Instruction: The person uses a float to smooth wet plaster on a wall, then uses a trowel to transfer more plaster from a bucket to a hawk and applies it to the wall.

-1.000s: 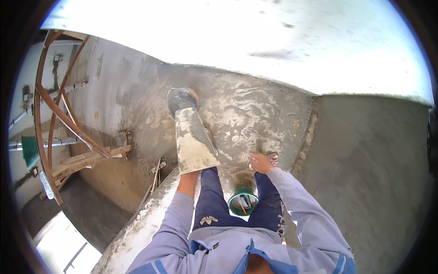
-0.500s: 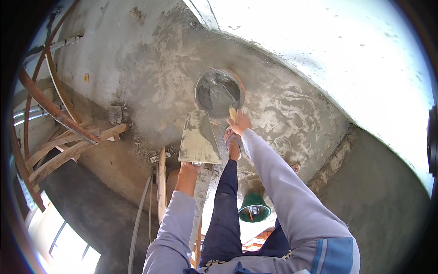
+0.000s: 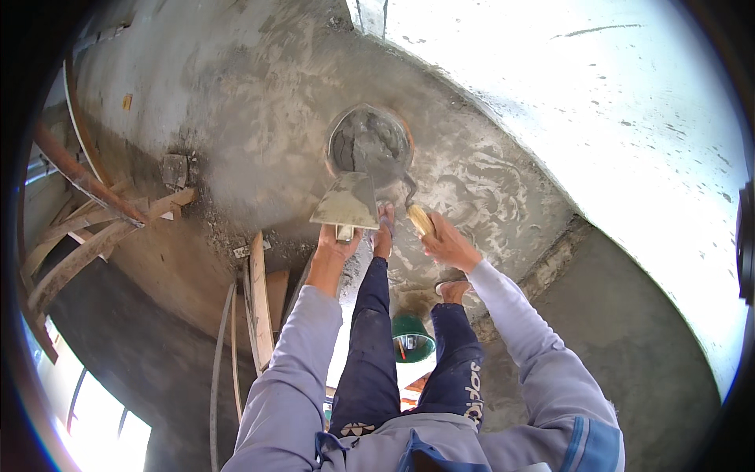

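Observation:
Beyond my feet a round bucket of wet grey mortar (image 3: 359,135) rests on the cement-streaked floor. My left hand (image 3: 334,245) grips the handle under a flat, mortar-stained hawk board (image 3: 344,200), held just short of the bucket. My right hand (image 3: 444,240), fingers closed, holds a trowel by its pale wooden handle (image 3: 418,220); its bent neck reaches toward the bucket's near right side, and the blade is hard to make out at the mortar.
Curved wooden and rusty framing (image 3: 94,189) fills the left, with loose planks (image 3: 259,303) below it. A green bucket (image 3: 409,346) with tools sits between my legs. A white wall (image 3: 598,94) runs along the upper right, beside dark cement surface (image 3: 621,307).
My right hand has taken the trowel, then drawn it down and right from the bucket. The hawk now sits against the bucket's near edge in view. The whole view has shifted.

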`<move>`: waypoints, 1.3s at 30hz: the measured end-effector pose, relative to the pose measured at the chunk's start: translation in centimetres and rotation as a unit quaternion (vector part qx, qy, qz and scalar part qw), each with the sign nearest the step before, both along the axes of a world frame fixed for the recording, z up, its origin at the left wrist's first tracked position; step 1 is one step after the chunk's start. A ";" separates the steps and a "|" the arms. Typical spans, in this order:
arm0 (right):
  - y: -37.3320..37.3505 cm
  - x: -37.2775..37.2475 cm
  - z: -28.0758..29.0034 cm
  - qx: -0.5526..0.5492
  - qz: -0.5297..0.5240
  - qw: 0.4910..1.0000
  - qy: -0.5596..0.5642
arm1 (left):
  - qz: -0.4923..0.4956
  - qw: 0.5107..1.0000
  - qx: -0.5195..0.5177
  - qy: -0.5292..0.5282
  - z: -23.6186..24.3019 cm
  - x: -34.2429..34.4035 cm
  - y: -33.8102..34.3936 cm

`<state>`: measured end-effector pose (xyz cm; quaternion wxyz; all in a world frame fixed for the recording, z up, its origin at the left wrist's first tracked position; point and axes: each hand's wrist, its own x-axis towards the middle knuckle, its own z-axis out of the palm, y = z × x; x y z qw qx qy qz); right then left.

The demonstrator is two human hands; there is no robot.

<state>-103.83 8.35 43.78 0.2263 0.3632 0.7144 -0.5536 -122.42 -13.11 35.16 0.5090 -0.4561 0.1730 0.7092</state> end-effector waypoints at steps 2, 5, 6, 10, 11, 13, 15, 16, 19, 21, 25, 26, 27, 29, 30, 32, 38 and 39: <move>-0.5 0.4 1.5 0.014 0.015 1.000 0.014 | 0.054 0.995 0.055 -0.056 -1.0 0.4 0.7; -1.5 0.5 2.7 0.061 0.064 0.996 0.005 | 0.116 0.977 0.118 -0.135 -1.9 0.7 1.7; -1.8 1.2 2.5 0.085 0.064 0.994 0.026 | 0.121 0.977 0.106 -0.141 -1.8 0.7 2.6; -1.6 3.5 4.1 0.123 0.058 0.991 0.014 | 0.093 0.993 -0.066 -0.043 0.3 -0.7 4.7; -1.4 4.8 4.5 0.137 0.059 0.989 0.015 | 0.092 0.992 -0.074 -0.034 0.0 -1.0 4.6; -0.8 7.0 5.4 0.166 0.063 0.984 0.017 | 0.093 0.991 -0.090 -0.018 -0.7 -1.5 4.5; 0.1 7.9 7.5 0.164 0.054 0.985 0.019 | 0.092 0.990 -0.104 -0.021 -1.7 -2.3 4.0; 0.4 7.7 8.7 0.163 0.048 0.985 0.019 | 0.089 0.989 -0.109 -0.032 -2.8 -2.6 3.4; 0.7 6.2 11.2 0.140 0.060 0.986 0.065 | 0.083 0.994 0.062 -0.023 -6.7 -3.1 -0.1; 0.4 5.0 11.7 0.115 0.074 0.988 0.078 | 0.065 0.988 0.142 -0.014 -7.4 -3.1 -0.2; -0.1 4.5 8.2 0.071 0.075 0.994 0.042 | -0.052 0.997 -0.045 0.034 -3.5 -4.1 2.6; -0.3 4.1 6.5 0.087 0.069 0.992 0.060 | -0.077 0.992 -0.093 0.048 -2.2 -4.5 2.9; -0.4 3.8 4.4 0.103 0.062 0.990 0.074 | -0.106 0.983 -0.140 0.059 -1.0 -4.7 3.4; -0.2 2.3 0.0 0.123 0.042 0.988 0.084 | -0.126 0.977 -0.163 0.062 -0.1 -5.4 3.1; 0.0 1.4 -2.1 0.128 0.027 0.989 0.076 | -0.128 0.975 -0.170 0.061 0.5 -5.6 3.5; 1.0 -0.7 -5.9 0.109 0.054 0.992 0.015 | -0.131 0.972 -0.183 0.059 1.5 -5.6 4.2; 0.4 -3.6 -8.4 -0.025 -0.135 0.989 -0.053 | -0.192 0.947 -0.078 0.244 -0.9 -4.2 -5.8; 0.6 -3.8 -7.7 -0.080 -0.184 0.977 -0.070 | -0.217 0.942 -0.095 0.236 -0.6 -4.4 -6.6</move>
